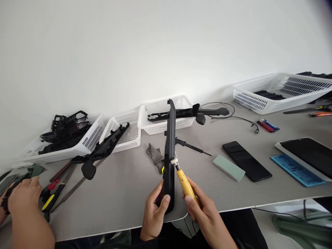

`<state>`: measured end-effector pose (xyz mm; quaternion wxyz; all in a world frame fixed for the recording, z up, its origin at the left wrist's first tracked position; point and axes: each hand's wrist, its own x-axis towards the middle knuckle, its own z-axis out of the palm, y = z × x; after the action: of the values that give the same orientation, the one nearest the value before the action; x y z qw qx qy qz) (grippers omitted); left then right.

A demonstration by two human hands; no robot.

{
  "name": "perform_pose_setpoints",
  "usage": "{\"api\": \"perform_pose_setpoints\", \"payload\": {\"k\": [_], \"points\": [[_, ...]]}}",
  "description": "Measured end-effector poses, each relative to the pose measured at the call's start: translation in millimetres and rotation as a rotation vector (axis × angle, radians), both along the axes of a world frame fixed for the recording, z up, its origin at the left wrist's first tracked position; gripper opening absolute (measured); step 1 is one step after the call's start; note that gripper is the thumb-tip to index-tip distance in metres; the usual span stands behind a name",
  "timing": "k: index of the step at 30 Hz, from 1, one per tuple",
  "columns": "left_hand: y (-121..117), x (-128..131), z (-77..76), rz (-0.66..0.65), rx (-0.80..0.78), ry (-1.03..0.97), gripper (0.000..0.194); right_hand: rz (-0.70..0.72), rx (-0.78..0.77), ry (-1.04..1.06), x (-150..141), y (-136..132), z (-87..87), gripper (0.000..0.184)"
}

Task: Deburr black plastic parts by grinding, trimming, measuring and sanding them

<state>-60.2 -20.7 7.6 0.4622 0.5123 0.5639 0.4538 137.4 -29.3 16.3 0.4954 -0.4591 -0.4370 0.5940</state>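
Observation:
My left hand (153, 211) grips the lower end of a long black plastic part (170, 148), which stands nearly upright over the table edge. In my right hand (201, 211) is a yellow-handled tool (185, 183) with a narrow metal shaft; its exact kind does not show. The shaft lies along the right side of the black part, and a small whitish piece (174, 160) sits where the two meet. I cannot tell whether the tool's tip touches the part. Behind it on the table lie a crumpled grey cloth (155, 155) and a black caliper (191, 145).
White baskets (124, 141) with black plastic parts line the wall, some parts jutting over the rims. A co-worker's hand (26, 193) rests at the left, near files and a yellow-black handled tool (53, 199). A green block (228, 168) and a phone (246, 160) lie right.

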Motion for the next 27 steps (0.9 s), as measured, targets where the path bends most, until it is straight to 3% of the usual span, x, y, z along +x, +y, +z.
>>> {"api": "perform_pose_setpoints", "payload": {"k": [5,11,18,21,24,27], "points": [[1.7,0.6,1.3,0.057,-0.007,-0.102,0.068,0.041,0.027,-0.163,9.3,-23.2,-0.9,0.064],[3.9,2.8,0.3,0.120,-0.008,-0.127,0.069,0.068,-0.004,-0.176,31.6,-37.6,-8.9,0.061],[3.7,4.0,-1.0,0.142,-0.008,-0.090,0.071,0.167,-0.126,0.162,28.5,-16.8,4.6,0.089],[3.5,3.9,-2.4,0.133,-0.001,-0.088,0.069,0.175,-0.116,0.236,22.5,-7.5,9.4,0.090],[3.9,4.1,-3.7,0.133,0.000,-0.080,0.068,0.122,-0.116,0.154,21.4,1.0,4.1,0.084],[4.3,4.0,-3.8,0.135,-0.008,-0.065,0.069,-0.042,-0.037,-0.101,25.9,14.6,-9.0,0.080]]}}
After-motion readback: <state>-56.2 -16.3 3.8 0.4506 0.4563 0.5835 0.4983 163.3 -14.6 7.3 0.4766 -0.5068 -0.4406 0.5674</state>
